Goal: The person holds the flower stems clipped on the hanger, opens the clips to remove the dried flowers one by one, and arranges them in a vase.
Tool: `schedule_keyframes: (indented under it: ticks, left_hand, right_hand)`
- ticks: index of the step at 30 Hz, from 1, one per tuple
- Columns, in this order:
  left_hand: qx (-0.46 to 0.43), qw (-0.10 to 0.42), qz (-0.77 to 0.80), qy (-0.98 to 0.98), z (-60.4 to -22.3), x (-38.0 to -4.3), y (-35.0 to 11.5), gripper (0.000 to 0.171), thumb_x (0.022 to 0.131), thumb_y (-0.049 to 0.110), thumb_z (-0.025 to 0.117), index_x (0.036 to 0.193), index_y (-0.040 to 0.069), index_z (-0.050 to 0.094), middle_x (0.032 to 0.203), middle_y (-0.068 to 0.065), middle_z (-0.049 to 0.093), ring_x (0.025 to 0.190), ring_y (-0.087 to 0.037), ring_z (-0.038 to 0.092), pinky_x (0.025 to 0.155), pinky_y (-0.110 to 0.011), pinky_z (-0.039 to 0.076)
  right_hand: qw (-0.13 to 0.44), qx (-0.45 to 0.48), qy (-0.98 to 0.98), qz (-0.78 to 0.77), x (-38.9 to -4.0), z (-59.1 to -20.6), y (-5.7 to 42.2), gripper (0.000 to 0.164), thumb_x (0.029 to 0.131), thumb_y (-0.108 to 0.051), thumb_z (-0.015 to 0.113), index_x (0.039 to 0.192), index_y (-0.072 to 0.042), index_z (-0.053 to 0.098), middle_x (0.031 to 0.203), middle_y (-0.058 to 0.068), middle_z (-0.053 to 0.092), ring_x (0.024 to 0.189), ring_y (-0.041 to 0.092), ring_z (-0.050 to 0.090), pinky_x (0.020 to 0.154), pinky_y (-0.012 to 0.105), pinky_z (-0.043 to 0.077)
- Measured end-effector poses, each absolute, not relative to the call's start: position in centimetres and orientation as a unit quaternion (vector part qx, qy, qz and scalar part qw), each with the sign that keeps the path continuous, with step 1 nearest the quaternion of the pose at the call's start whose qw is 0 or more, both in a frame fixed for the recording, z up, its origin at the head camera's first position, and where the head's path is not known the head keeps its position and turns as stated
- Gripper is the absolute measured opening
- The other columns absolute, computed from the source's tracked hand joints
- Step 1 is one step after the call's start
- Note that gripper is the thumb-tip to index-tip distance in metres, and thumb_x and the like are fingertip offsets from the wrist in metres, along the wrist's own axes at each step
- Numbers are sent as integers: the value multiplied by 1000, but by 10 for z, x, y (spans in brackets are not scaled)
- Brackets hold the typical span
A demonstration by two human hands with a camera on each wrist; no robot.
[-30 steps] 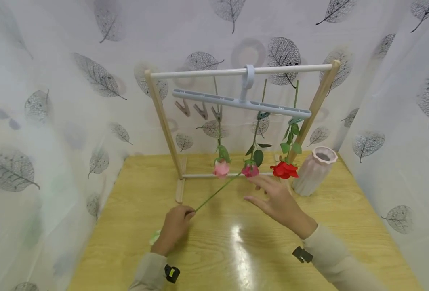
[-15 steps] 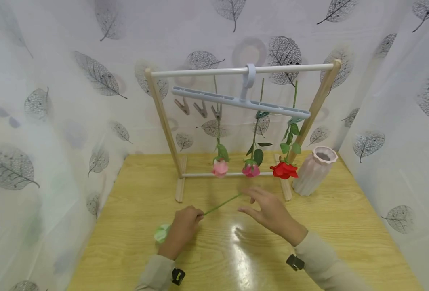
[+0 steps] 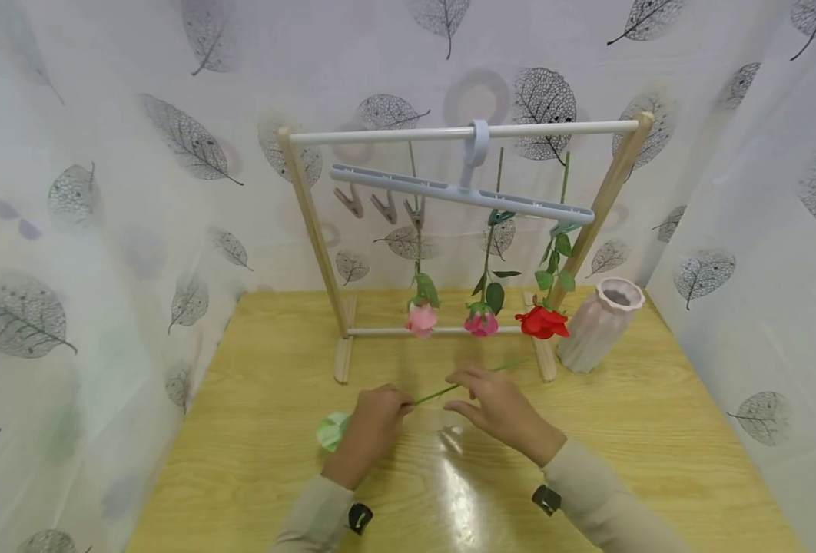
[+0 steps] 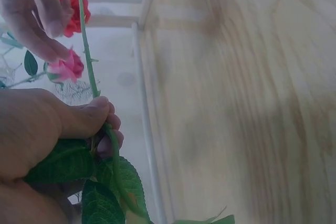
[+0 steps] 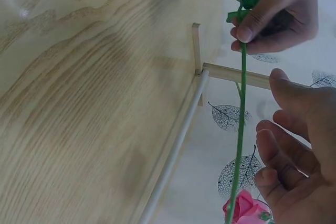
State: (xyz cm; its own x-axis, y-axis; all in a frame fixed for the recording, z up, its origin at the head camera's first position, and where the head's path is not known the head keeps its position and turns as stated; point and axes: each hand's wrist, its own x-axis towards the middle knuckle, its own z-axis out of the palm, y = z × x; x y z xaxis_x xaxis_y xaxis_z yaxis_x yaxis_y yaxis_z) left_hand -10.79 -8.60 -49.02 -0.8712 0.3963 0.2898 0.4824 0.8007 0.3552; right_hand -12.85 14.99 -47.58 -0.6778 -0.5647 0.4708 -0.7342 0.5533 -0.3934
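The green rose (image 3: 330, 432) lies over the tabletop (image 3: 242, 476), near of the rack (image 3: 313, 230), its stem (image 3: 438, 394) pinched by the left hand (image 3: 373, 426) while the right hand (image 3: 501, 411), fingers parted, grips nothing, so the singly held stem could swing and knock the red rose (image 3: 542, 322) at far right.

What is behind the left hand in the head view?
Part of the green flower shows past the left hand, and its stem shows opposite. The hand covers the stretch between; the left wrist view reveals leaves there.
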Motion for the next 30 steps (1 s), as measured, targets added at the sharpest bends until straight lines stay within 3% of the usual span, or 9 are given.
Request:
schedule_keyframes:
  ticks: [8, 15, 22, 30]
  left_hand:
    - [-242, 92, -201, -945, -486, -112, -75, 4, 87, 12, 79, 90, 9, 80, 88, -1, 75, 80, -17, 70, 71, -39, 54]
    - [-251, 97, -257, -928, -484, -116, -70, 5, 89, 11, 77, 90, 7, 79, 87, -1, 74, 79, -15, 69, 76, -39, 57]
    - [-227, 81, -330, -913, -485, -119, -65, 7, 92, 11, 75, 94, 6, 78, 89, -4, 73, 80, -15, 69, 72, -26, 58]
    - [-246, 88, -335, -905, -492, -123, -64, 7, 92, 11, 75, 94, 6, 79, 89, -3, 73, 82, -16, 68, 75, -29, 58]
  right_hand:
    - [146, 349, -887, 263, -129, -482, 148, 34, 82, -23, 86, 106, -1, 74, 103, 8, 72, 88, 21, 71, 74, 35, 61]
    - [157, 341, -891, 256, -130, -486, 149, 25, 82, -17, 86, 99, -3, 76, 96, 6, 72, 83, 21, 71, 70, 35, 60]
    - [147, 320, -894, 277, -129, -487, 151, 21, 81, -14, 87, 95, -3, 77, 93, 5, 72, 81, 20, 71, 69, 34, 60]
    - [96, 267, -909, 305, -129, -482, 150, 16, 82, -20, 85, 91, -7, 79, 90, 1, 73, 79, 18, 68, 66, 32, 57]
